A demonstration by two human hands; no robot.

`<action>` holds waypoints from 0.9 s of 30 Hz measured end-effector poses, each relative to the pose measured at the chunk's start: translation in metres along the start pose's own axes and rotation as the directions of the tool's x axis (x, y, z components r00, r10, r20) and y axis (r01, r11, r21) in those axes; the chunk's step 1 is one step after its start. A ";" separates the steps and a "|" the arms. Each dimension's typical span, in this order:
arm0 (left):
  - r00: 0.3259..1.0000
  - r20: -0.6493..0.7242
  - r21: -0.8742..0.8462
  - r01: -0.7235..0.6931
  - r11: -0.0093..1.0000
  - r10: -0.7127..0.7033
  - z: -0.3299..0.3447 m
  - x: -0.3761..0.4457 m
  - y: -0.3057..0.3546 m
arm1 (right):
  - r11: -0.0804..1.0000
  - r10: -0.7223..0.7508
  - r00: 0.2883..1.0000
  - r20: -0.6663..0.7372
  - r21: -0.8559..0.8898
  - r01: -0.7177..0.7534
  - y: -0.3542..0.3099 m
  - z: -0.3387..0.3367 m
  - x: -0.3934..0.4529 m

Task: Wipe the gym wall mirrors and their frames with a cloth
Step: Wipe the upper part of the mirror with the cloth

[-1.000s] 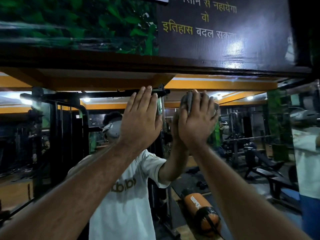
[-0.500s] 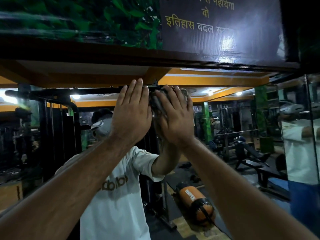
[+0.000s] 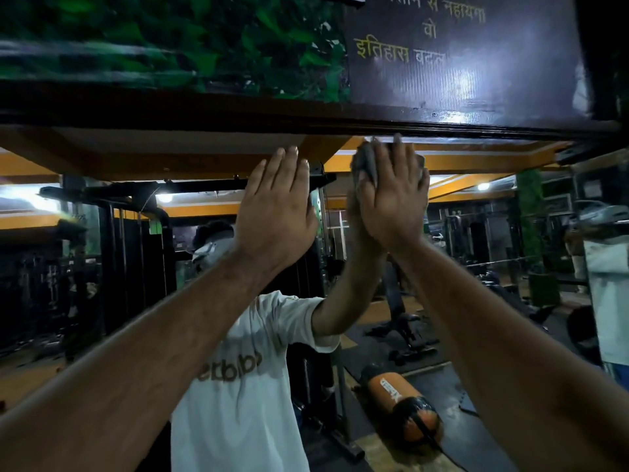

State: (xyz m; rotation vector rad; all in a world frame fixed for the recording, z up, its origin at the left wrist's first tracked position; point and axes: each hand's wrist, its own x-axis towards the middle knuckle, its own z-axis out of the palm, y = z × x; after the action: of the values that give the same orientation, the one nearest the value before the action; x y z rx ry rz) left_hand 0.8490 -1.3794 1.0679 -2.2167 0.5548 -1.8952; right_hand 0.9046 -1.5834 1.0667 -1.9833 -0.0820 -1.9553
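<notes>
Mirror (image 3: 102, 301): wall-wide glass, filling the far view; it reflects gym machines, orange ceiling beams, lamps and a person in a white shirt.
Frame (image 3: 204, 114): dark wooden band running left to right along the mirror's top edge.
Sign (image 3: 459, 46): dark board with yellow script, above the frame on the right; green leaf panel (image 3: 170, 39) to its left.
Punch bag (image 3: 405, 407): orange and black, lying on the floor in the reflection, lower right.
Left hand (image 3: 275, 212): flat against the glass, fingers straight and close together, holding nothing.
Right hand (image 3: 394, 199): fingers spread, pressing the cloth to the glass, fingertips touching the frame.
Cloth (image 3: 366, 165): grey, bunched under the right hand's palm, high on the mirror just below the frame.
</notes>
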 end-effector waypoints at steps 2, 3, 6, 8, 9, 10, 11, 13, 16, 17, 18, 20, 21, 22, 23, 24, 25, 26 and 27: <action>1.000 0.005 0.026 0.022 0.999 -0.023 -0.002 0.009 -0.003 | 0.997 0.075 0.997 -0.008 -0.009 -0.075 -0.022 0.002 0.009; 0.999 0.005 0.028 0.039 0.999 -0.039 -0.002 0.014 -0.003 | 1.000 -0.006 1.000 -0.029 -0.010 0.006 -0.030 0.004 0.006; 0.996 0.013 0.033 0.091 0.995 -0.092 0.001 0.022 0.001 | 0.952 -0.307 0.951 -0.046 -0.008 0.307 -0.019 0.009 0.001; 0.996 0.005 0.057 0.089 0.994 -0.090 0.006 0.021 0.003 | 0.987 -0.160 0.980 -0.119 0.015 0.163 -0.008 0.009 0.013; 0.996 -0.010 0.063 0.088 0.994 -0.088 0.009 0.021 0.003 | 0.999 -0.036 0.988 -0.151 0.031 0.041 -0.011 0.008 0.019; 0.995 -0.026 0.065 0.094 0.993 -0.092 0.010 0.020 0.003 | 0.999 0.035 0.987 -0.159 0.038 -0.029 -0.017 0.010 0.024; 0.994 -0.040 0.066 0.102 0.993 -0.100 0.011 0.019 0.004 | 0.999 0.019 0.988 -0.151 0.046 -0.012 -0.024 0.011 0.025; 0.992 -0.059 0.067 0.113 0.991 -0.109 0.013 0.019 0.006 | 0.984 -0.134 0.981 -0.142 0.101 0.149 -0.030 0.014 0.023; 0.992 -0.070 0.081 0.109 0.991 -0.104 0.017 0.020 0.008 | 0.938 -0.192 0.961 -0.197 0.250 0.239 -0.019 0.011 0.019; 0.992 -0.066 0.084 0.109 0.991 -0.103 0.017 0.019 0.008 | 0.938 -0.170 0.960 -0.223 0.263 0.227 -0.017 0.011 0.018; 0.993 -0.063 0.086 0.109 0.990 -0.104 0.017 0.019 0.007 | 0.950 -0.148 0.961 -0.235 0.237 0.204 -0.018 0.012 0.016; 0.993 -0.061 0.102 0.108 0.989 -0.102 0.016 0.017 0.005 | 0.976 -0.136 0.969 -0.206 0.141 0.167 -0.023 0.013 0.013; 0.994 -0.054 0.110 0.103 0.989 -0.097 0.017 0.017 0.005 | 0.979 -0.149 0.973 -0.175 0.112 0.170 -0.023 0.013 0.012; 0.995 -0.046 0.119 0.094 0.988 -0.089 0.017 0.016 0.004 | 0.976 -0.175 0.974 -0.142 0.105 0.190 -0.021 0.013 0.012; 0.996 -0.040 0.126 0.086 0.988 -0.081 0.017 0.017 0.004 | 0.968 -0.216 0.970 -0.112 0.106 0.227 -0.016 0.012 0.013; 0.997 -0.032 0.133 0.080 0.988 -0.076 0.018 0.017 0.004 | 0.957 -0.264 0.960 -0.090 0.096 0.272 -0.010 0.011 0.013; 0.997 -0.025 0.137 0.077 0.988 -0.074 0.017 0.017 0.004 | 0.948 -0.305 0.949 -0.078 0.073 0.311 -0.003 0.010 0.014; 0.997 -0.020 0.140 0.077 0.987 -0.075 0.016 0.017 0.004 | 0.944 -0.322 0.943 -0.082 0.046 0.326 0.002 0.010 0.015; 0.997 -0.020 0.138 0.078 0.987 -0.076 0.015 0.017 0.005 | 0.953 -0.299 0.949 -0.102 0.025 0.303 0.004 0.011 0.017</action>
State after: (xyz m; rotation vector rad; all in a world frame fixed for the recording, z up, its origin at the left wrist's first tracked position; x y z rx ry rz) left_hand 0.8648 -1.3917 1.0791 -2.1667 0.3329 -1.9244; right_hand 0.9165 -1.5873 1.0824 -1.9379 -0.4208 -2.2138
